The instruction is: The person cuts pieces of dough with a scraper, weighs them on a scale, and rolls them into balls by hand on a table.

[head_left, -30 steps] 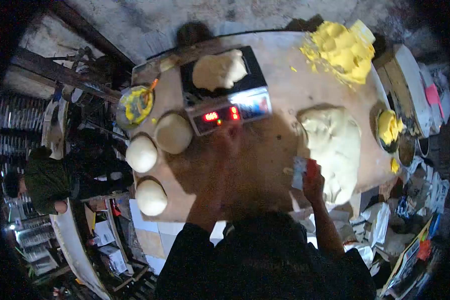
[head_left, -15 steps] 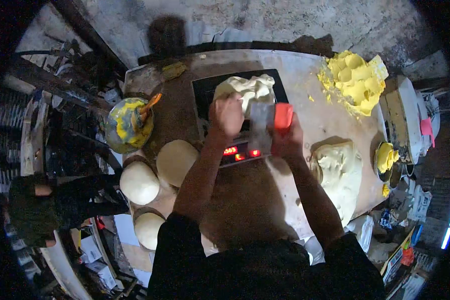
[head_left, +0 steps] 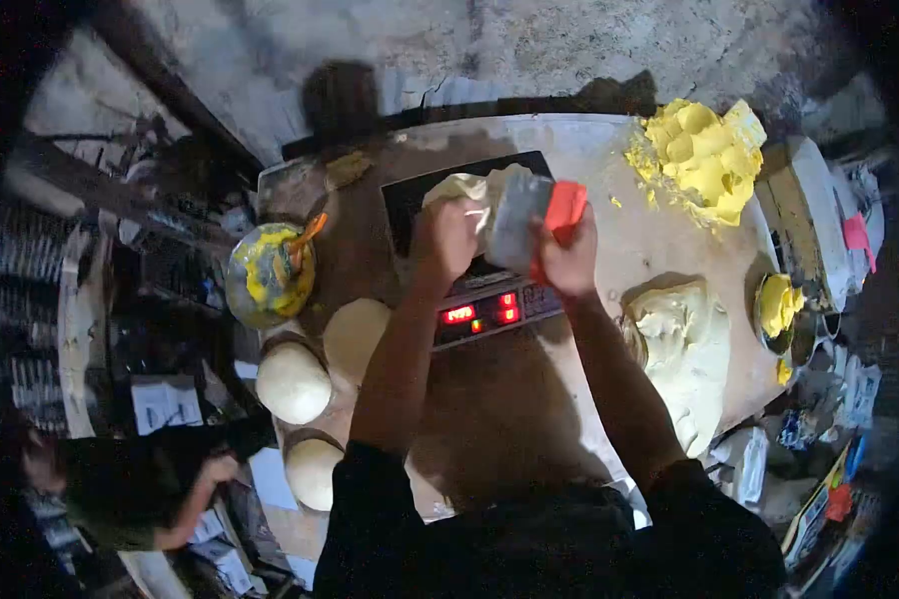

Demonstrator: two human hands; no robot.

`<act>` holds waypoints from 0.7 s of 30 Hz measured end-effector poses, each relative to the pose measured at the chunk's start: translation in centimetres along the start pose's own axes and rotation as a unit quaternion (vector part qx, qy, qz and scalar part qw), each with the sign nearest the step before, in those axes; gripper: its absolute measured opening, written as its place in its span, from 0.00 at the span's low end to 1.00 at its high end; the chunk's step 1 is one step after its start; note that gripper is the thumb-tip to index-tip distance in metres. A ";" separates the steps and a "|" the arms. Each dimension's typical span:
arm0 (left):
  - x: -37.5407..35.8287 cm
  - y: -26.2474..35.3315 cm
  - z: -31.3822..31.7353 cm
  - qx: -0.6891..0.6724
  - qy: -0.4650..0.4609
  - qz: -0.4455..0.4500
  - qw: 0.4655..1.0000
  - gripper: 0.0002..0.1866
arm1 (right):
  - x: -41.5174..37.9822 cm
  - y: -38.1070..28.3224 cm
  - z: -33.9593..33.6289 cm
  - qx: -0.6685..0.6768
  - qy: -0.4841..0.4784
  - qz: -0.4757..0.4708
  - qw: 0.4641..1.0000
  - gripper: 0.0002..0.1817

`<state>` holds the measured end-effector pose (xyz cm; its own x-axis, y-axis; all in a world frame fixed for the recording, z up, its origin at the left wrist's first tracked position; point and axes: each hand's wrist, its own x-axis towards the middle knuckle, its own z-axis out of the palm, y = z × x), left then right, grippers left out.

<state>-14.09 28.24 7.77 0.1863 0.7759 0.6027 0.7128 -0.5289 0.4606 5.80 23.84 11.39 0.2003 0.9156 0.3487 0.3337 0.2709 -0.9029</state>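
A pale lump of dough (head_left: pixel 459 188) lies on the dark plate of a digital scale (head_left: pixel 406 205), whose red digits glow at its near edge. My left hand (head_left: pixel 448 240) is closed on the near left side of this dough. In my right hand (head_left: pixel 571 262) is a dough scraper (head_left: pixel 517 222) with a grey metal blade and a red handle. Its blade is tilted over the right part of the dough and hides some of it; whether it touches cannot be made out.
Round dough balls (head_left: pixel 294 383) sit left of my left arm. Beyond them stands a bowl (head_left: pixel 270 275) with yellow paste. A big dough mass (head_left: pixel 684 359) lies right, below a yellow fat heap (head_left: pixel 704 160). Another person (head_left: pixel 130 489) is at the far left.
The scraper blade has swung left and up over the dough. The scale's digits read differently. The person at left has shifted, with an arm now stretched toward the table.
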 end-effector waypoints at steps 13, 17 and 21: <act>-2.4 26.5 -6.2 -0.284 0.051 -0.069 0.955 0.14 | -20.3 13.7 -17.3 0.097 -0.052 0.040 0.993 0.29; -14.9 33.2 12.2 0.074 -0.042 -0.031 0.996 0.36 | -23.7 12.4 -33.4 0.059 0.250 0.093 0.962 0.30; -32.0 35.2 24.9 -0.073 -0.142 -0.125 0.979 0.41 | -29.8 11.1 -50.3 0.022 0.402 0.104 0.910 0.33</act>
<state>21.86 -6.62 -11.51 0.2133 0.9410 0.2626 0.6600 -0.3370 0.6714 49.83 -15.38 3.58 0.8690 0.4406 0.2251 0.1789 0.1444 -0.9732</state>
